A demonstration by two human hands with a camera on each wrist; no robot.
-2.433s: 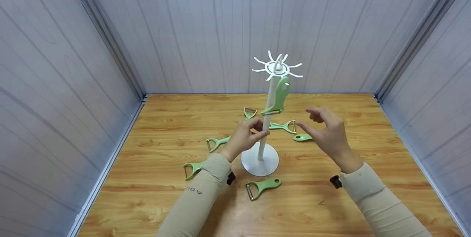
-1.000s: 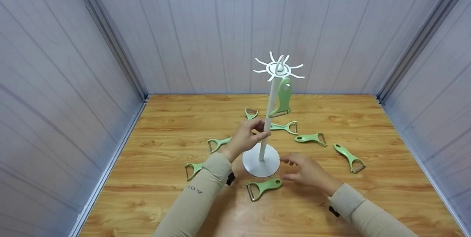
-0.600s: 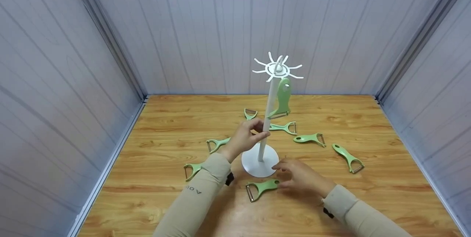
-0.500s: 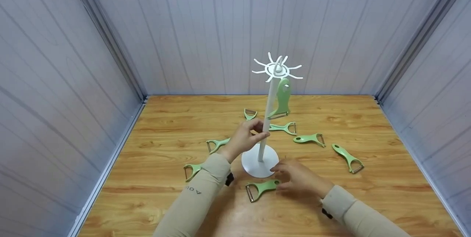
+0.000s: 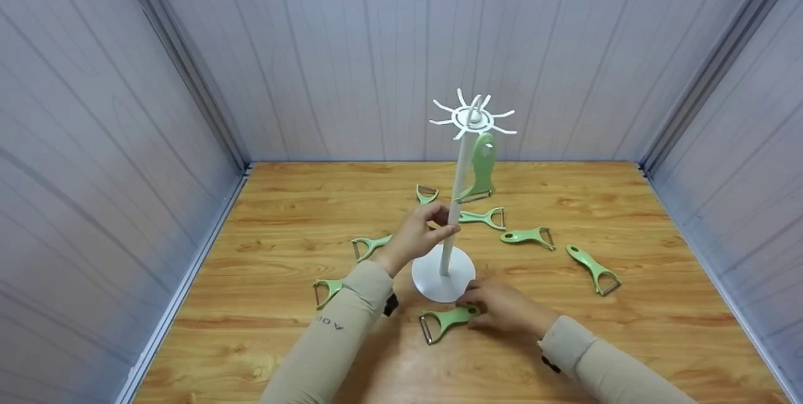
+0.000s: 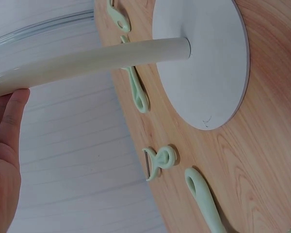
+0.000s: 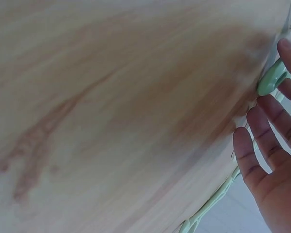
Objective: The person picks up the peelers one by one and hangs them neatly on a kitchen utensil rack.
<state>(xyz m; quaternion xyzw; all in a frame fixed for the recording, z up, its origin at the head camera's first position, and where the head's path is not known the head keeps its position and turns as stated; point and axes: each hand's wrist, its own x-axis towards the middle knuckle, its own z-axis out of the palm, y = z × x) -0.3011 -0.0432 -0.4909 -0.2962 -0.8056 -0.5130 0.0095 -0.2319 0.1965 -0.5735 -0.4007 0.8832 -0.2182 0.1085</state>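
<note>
Left hand (image 5: 415, 238): clamped on pole (image 5: 446, 255); should steady it.
Right hand (image 5: 507, 307): straddles near peeler (image 5: 453, 316), grip unclear; should leave its hole (image 7: 281, 78) clear.

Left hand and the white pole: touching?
Touching: in the left wrist view, the left hand lies against the white pole, one finger meeting it without a gap.

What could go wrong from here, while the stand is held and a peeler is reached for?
The stand carries one hanging Y-peeler on one side; if the left grip loosens, it might sway or tip. The right grip is close to the round base, so lifting the nearest Y-peeler could bump it. The hanging Y-peeler has just its handle hole on a hook; a jolt might shake it off.
</note>
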